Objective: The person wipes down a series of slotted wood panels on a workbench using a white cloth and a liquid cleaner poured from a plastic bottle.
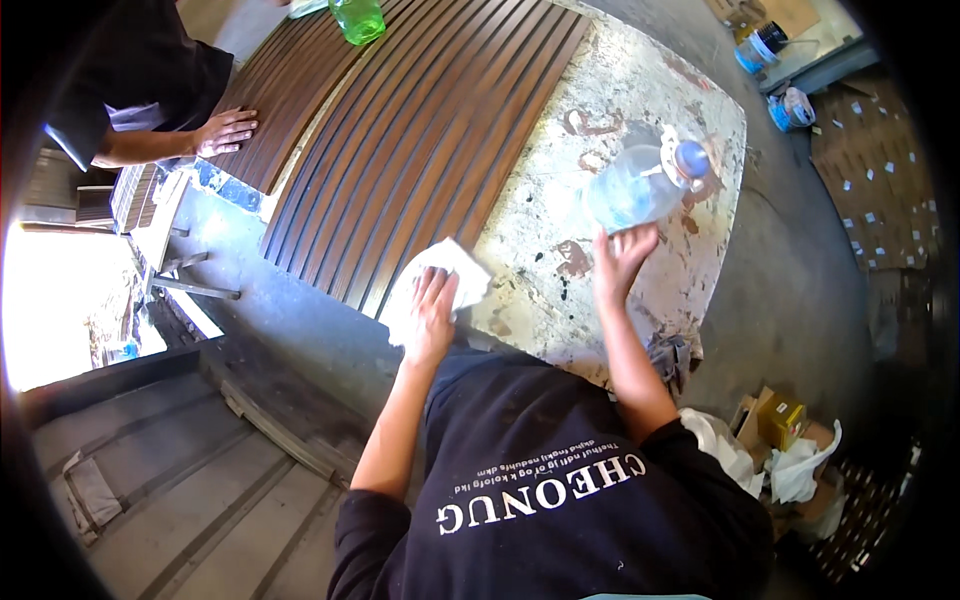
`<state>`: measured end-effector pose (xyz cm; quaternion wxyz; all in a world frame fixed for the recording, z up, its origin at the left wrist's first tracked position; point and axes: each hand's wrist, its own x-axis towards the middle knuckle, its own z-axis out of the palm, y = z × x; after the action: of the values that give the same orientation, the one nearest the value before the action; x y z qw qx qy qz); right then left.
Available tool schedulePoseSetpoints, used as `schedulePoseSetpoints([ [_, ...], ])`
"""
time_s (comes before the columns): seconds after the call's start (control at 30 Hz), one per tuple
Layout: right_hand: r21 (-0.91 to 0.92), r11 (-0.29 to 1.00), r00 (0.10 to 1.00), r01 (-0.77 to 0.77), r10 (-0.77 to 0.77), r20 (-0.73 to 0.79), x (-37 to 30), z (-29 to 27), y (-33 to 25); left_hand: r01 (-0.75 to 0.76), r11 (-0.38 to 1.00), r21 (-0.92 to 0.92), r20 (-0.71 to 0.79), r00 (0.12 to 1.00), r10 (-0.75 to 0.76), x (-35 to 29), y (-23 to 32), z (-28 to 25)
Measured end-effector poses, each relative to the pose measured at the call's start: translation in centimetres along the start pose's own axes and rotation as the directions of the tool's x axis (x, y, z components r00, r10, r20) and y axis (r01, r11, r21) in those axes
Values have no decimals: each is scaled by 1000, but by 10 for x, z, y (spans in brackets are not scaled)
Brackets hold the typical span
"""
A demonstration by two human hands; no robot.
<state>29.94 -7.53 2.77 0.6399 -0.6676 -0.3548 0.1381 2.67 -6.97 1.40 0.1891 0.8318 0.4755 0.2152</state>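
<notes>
My left hand [428, 318] presses a bunched white cloth [466, 272] against the near end of a brown panel with ridged slats [430, 130]. Its fingers lie over the cloth. To the right, my right hand [622, 265] is raised over the worn table [530, 310], thumb and fingers apart, with nothing visible in it. Just beyond its fingertips stands a large clear plastic bottle [632, 188] with a blue cap; whether they touch I cannot tell.
A second slatted panel [290, 110] lies on the left, under a co-worker's hand [228, 132]. A green bottle [358, 18] stands at the far end. Blue containers [790, 110] sit on the floor at far right. White bags and a yellow box [780, 420] lie at lower right.
</notes>
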Motion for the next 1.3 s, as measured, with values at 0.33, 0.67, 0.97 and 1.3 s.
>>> schedulePoseSetpoints([
  [0.33,-92,969,854,231,-156,496,-36,25,13,54,992,112,72,995,-62,-29,-4,-18],
  [0.67,-190,858,813,477,-349,467,33,92,30,-120,993,8,4,993,120,112,-1,15],
  [0.97,-201,894,887,401,-325,327,26,110,47,-169,985,24,-7,986,169,164,-12,36],
  [1.3,-141,944,913,299,-241,328,24,111,41,-273,949,156,-97,952,290,404,6,93],
])
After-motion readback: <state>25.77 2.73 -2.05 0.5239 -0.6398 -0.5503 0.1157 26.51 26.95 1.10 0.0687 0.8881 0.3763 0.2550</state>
